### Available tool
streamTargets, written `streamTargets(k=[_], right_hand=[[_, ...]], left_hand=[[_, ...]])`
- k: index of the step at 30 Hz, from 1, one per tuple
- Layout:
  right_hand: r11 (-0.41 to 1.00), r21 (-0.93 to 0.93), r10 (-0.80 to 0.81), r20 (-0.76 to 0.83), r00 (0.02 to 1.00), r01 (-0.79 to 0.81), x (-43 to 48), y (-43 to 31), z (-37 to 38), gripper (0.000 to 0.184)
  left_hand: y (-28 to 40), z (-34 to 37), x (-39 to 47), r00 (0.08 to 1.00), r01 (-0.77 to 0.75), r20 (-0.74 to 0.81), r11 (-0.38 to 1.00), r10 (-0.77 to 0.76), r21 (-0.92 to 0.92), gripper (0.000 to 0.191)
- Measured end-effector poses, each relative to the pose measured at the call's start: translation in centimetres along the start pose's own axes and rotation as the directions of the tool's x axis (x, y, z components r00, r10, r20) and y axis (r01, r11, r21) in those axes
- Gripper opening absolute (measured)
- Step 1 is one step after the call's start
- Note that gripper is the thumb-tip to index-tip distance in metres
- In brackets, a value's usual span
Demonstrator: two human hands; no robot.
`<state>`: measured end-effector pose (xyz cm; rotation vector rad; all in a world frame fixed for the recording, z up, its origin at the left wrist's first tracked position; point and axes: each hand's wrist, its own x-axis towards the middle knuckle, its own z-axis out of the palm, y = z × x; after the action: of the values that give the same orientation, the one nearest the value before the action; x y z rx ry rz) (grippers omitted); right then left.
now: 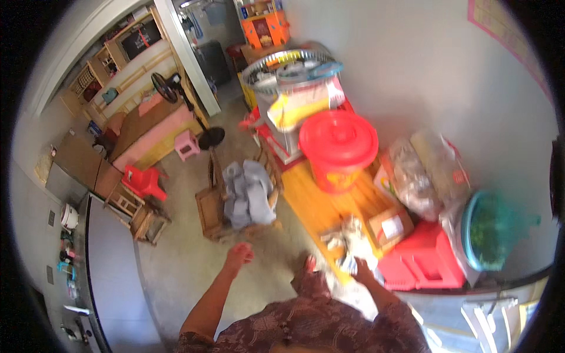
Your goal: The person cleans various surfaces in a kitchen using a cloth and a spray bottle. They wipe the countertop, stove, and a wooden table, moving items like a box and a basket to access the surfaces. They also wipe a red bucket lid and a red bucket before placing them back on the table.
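My left hand (240, 256) hangs over the concrete floor with its fingers curled in, and nothing shows in it. In front of it stands a wooden chair (211, 212) with a grey cloth (249, 194) heaped on its seat. My right hand (363, 271) is at the near edge of a yellow wooden table (304, 189), next to a blurred pile of whitish cloth or plastic (353, 242). Its fingers are dark and partly hidden, so I cannot tell whether it grips any of the pile. A small cardboard box (389, 227) lies just beyond.
A red lidded bucket (339, 137), plastic bags (408, 181), a red plastic container (423, 260) and a teal basin (474, 229) line the right wall. A standing fan (211, 137), pink stool (187, 144) and red plastic chair (145, 182) are at the left.
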<state>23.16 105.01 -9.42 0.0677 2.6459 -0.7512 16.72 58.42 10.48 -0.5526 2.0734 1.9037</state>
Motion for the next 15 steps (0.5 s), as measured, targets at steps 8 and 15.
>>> streamTargets(k=[8, 15], right_hand=[[0.966, 0.084, 0.258, -0.260, 0.931, -0.244, 12.3, 1.1, 2.0, 0.075], [0.697, 0.157, 0.713, -0.041, 0.700, -0.700, 10.4, -5.7, -3.1, 0.039]], left_hand=[[11.2, 8.6, 12.2, 0.802, 0.199, 0.526, 0.956, -0.285, 0.214, 0.032], [16.7, 11.1, 20.3, 0.711, 0.371, 0.623, 0.927, -0.325, 0.060, 0.023]])
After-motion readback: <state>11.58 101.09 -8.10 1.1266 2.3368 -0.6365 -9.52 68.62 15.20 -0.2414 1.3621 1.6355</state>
